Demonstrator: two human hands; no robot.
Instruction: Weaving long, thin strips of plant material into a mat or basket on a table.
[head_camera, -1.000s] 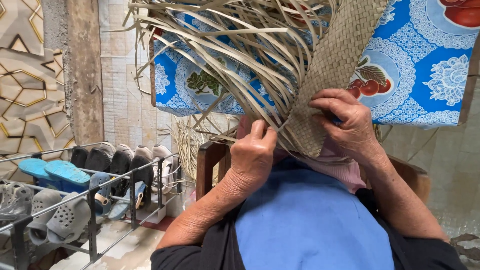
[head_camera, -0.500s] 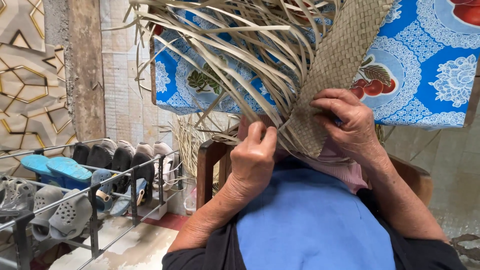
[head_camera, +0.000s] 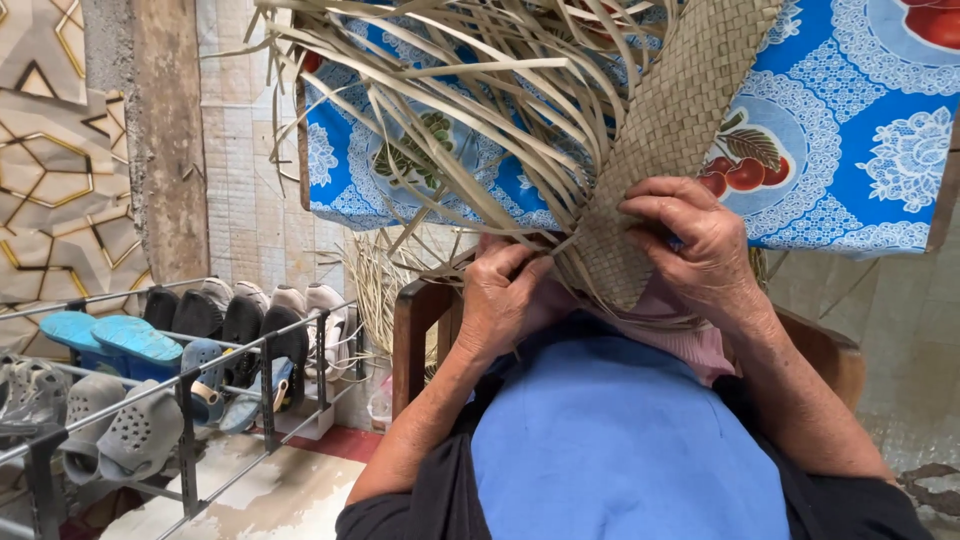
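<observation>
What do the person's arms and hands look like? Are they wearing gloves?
No gloves. Both the left hand and the right hand are bare, with wrinkled backs and knuckles. No rings, watch or bracelet show. The forearms are bare too, and dark sleeves begin up near the elbows at the bottom of the picture.

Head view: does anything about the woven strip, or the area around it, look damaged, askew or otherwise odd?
Nothing stands out. The woven strip looks even and intact, with loose unwoven strands fanning out from its edge. The left hand pinches strands at its lower end; the right hand holds the woven part. Shoes sit in rows on the shoe rack.
</observation>
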